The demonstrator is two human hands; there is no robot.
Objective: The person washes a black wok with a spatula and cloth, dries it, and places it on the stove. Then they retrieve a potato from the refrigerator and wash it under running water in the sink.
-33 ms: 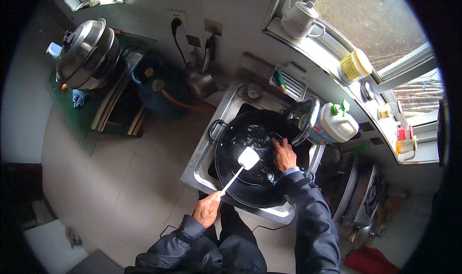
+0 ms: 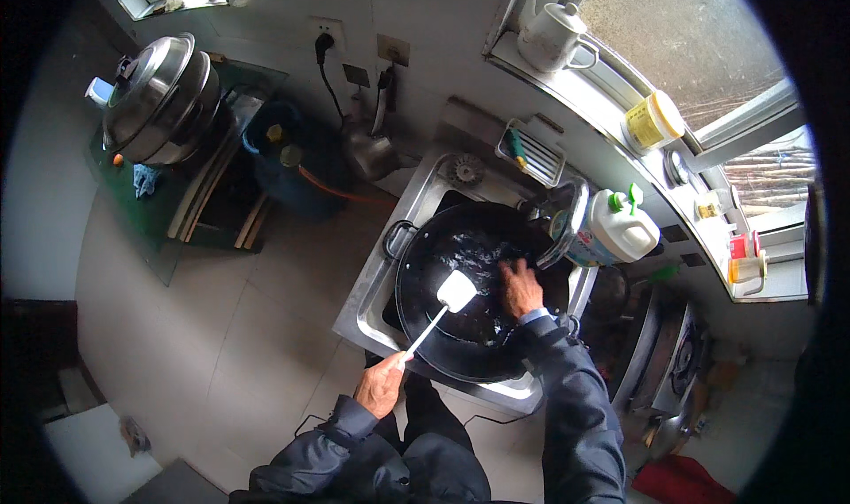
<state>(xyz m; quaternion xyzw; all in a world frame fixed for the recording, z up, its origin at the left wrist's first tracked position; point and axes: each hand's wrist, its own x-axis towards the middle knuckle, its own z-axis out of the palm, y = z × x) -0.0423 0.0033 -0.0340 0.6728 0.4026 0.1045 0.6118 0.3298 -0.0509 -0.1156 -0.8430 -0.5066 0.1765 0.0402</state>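
Observation:
A large black wok (image 2: 413,305) with side handles sits over a stainless steel sink (image 2: 361,318) and has rippling water in it. My left hand (image 2: 381,386), at the wok's near left rim, is closed round the handle of a spatula (image 2: 457,291). Its pale, brightly lit head hangs over the wok's middle. Inside the wok, on the right side, my right hand (image 2: 522,290) reaches down to the water with fingers apart. Nothing shows in that hand, though its fingertips are partly blurred.
A white jug with a green cap (image 2: 624,230) and a wire rack (image 2: 542,156) stand beyond the sink. A teapot (image 2: 551,39) and a yellow tub (image 2: 653,121) line the windowsill. At left are a steel steamer pot (image 2: 155,101) and a blue bucket (image 2: 292,176). A stove (image 2: 677,358) stands right.
My right hand's fingers have shifted slightly and spread, and the water's ripples look different. My left hand and the spatula have hardly moved.

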